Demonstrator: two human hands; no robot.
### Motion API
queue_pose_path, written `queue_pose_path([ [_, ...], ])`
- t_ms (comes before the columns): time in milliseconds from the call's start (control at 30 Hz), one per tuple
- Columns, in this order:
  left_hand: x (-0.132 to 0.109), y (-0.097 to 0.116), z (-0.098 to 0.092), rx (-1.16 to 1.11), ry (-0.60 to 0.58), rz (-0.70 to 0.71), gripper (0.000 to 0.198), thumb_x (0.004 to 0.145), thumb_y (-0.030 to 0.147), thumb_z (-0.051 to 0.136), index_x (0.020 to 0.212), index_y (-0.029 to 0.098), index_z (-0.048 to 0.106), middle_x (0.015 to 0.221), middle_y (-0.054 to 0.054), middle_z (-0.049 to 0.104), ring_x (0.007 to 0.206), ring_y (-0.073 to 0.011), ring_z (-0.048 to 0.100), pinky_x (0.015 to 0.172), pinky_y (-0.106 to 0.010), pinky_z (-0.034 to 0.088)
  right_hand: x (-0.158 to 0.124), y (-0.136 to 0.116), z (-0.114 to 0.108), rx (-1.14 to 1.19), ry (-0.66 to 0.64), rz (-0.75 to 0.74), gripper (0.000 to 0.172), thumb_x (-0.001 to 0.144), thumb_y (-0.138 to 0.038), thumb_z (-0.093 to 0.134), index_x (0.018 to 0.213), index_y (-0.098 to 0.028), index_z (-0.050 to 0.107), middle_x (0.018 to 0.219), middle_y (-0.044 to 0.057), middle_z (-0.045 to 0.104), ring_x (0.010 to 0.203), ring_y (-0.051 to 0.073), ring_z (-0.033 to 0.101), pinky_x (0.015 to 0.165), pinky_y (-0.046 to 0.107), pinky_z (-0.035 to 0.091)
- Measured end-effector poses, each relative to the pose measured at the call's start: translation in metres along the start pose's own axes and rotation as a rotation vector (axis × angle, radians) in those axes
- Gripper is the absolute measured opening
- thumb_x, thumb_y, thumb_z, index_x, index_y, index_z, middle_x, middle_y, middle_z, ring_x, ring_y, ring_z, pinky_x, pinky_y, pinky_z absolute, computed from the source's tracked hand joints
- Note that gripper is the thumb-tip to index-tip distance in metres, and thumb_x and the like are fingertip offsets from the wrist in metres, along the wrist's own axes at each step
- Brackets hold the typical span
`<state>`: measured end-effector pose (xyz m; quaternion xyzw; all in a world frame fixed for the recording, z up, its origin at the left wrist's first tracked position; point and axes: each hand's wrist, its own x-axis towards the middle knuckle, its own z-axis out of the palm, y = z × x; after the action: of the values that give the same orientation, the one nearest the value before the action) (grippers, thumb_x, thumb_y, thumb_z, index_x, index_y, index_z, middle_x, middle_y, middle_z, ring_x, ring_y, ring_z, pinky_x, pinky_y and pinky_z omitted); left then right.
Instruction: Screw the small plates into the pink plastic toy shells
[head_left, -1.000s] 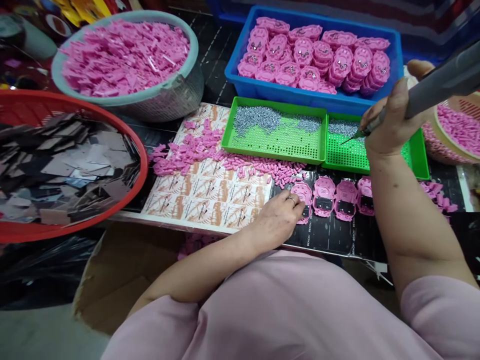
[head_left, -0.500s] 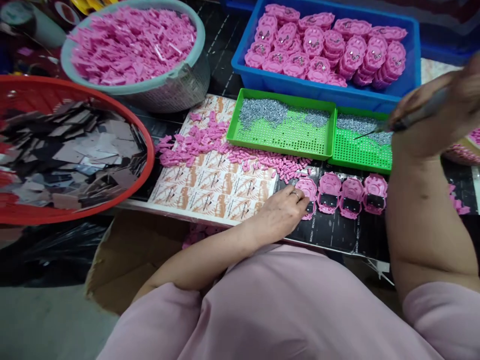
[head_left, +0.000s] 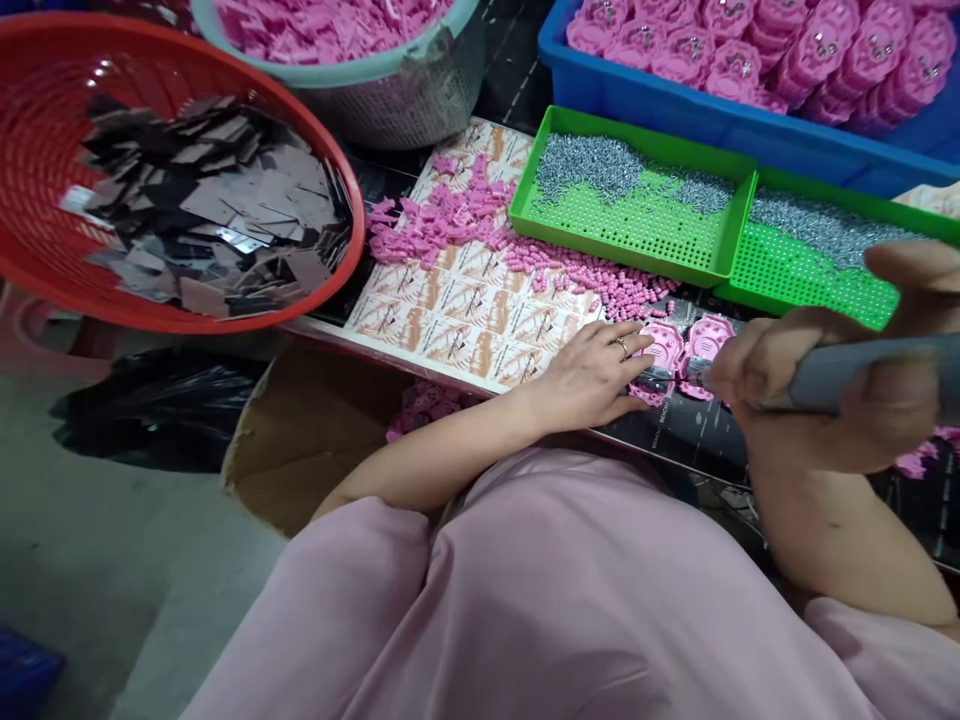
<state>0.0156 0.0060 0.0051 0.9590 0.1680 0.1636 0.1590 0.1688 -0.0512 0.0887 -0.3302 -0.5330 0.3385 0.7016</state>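
My left hand (head_left: 596, 375), a ring on one finger, rests at the table edge with thumb and fingers around the nearest pink plastic casing (head_left: 663, 345), holding it down. A dark flat piece crosses that casing's lower part. My right hand (head_left: 802, 425) is wrapped round a thick grey screwdriver (head_left: 840, 375) lying nearly level in view, its shaft end pointing left toward the held casing. Whether the tip touches a screw cannot be made out. A second pink casing (head_left: 709, 338) lies just right of the first; my right hand hides those beyond it.
Green trays (head_left: 630, 245) of small screws (head_left: 589, 165) stand behind the casings. Small pink pegs (head_left: 630, 290) and pink parts (head_left: 442, 215) lie loose. A red basket (head_left: 349, 250) of dark plates, a pale green basket (head_left: 382, 95) and a blue bin (head_left: 675, 115) of stacked casings surround them.
My right hand has come down and left with the screwdriver, from over the right green tray to the casings. My left hand stays on the same casing; the view has shifted.
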Motion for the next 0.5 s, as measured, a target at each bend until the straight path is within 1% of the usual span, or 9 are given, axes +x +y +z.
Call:
queue_pose_path([
  [33, 0.001, 0.000, 0.000, 0.004, -0.002, -0.001, 0.042, 0.086, 0.043, 0.065, 0.115, 0.012, 0.063, 0.129, -0.011, 0.060, 0.126, -0.0302, 0.049, 0.101, -0.044, 0.042, 0.000, 0.004, 0.002, 0.011, -0.024, -0.032, 0.023, 0.082, -0.032, 0.061, 0.103, -0.024, 0.064, 0.049, -0.007, 0.054, 0.033, 0.012, 0.047, 0.031, 0.025, 0.044],
  [100, 0.002, 0.001, 0.000, 0.006, -0.005, 0.000, 0.042, 0.085, 0.043, 0.065, 0.113, 0.012, 0.063, 0.129, -0.011, 0.061, 0.126, -0.0301, 0.049, 0.102, -0.044, 0.041, 0.000, 0.009, 0.004, 0.018, -0.028, -0.043, 0.025, 0.083, -0.029, 0.058, 0.106, -0.023, 0.065, 0.049, -0.006, 0.054, 0.033, 0.012, 0.046, 0.031, 0.025, 0.045],
  [233, 0.002, 0.002, -0.001, 0.007, -0.013, -0.002, 0.042, 0.085, 0.042, 0.066, 0.113, 0.011, 0.064, 0.129, -0.011, 0.061, 0.125, -0.0300, 0.050, 0.102, -0.044, 0.041, -0.002, 0.012, 0.006, 0.017, -0.016, -0.047, 0.025, 0.083, -0.031, 0.061, 0.106, -0.024, 0.067, 0.047, -0.006, 0.052, 0.031, 0.011, 0.043, 0.030, 0.024, 0.043],
  [367, 0.003, 0.001, -0.001, -0.007, -0.010, 0.001, 0.040, 0.085, 0.042, 0.066, 0.111, 0.012, 0.064, 0.128, -0.012, 0.061, 0.124, -0.0300, 0.051, 0.101, -0.045, 0.042, -0.005, 0.013, 0.009, 0.002, 0.017, -0.023, 0.023, 0.082, -0.031, 0.062, 0.104, -0.025, 0.067, 0.047, -0.006, 0.050, 0.031, 0.012, 0.042, 0.030, 0.026, 0.042],
  [433, 0.004, 0.001, -0.001, -0.019, -0.002, 0.009, 0.039, 0.085, 0.041, 0.066, 0.110, 0.012, 0.065, 0.127, -0.013, 0.061, 0.124, -0.0301, 0.051, 0.101, -0.045, 0.042, -0.007, 0.014, 0.008, -0.007, 0.007, -0.028, 0.021, 0.082, -0.031, 0.063, 0.102, -0.025, 0.067, 0.048, -0.006, 0.051, 0.032, 0.012, 0.043, 0.030, 0.027, 0.040],
  [500, 0.004, 0.000, 0.001, -0.025, 0.002, 0.021, 0.039, 0.085, 0.040, 0.066, 0.110, 0.011, 0.065, 0.125, -0.014, 0.062, 0.123, -0.0302, 0.051, 0.101, -0.044, 0.042, -0.010, 0.015, 0.005, -0.022, -0.028, -0.050, 0.023, 0.080, -0.030, 0.066, 0.103, -0.027, 0.066, 0.051, -0.006, 0.053, 0.034, 0.012, 0.045, 0.030, 0.027, 0.040],
])
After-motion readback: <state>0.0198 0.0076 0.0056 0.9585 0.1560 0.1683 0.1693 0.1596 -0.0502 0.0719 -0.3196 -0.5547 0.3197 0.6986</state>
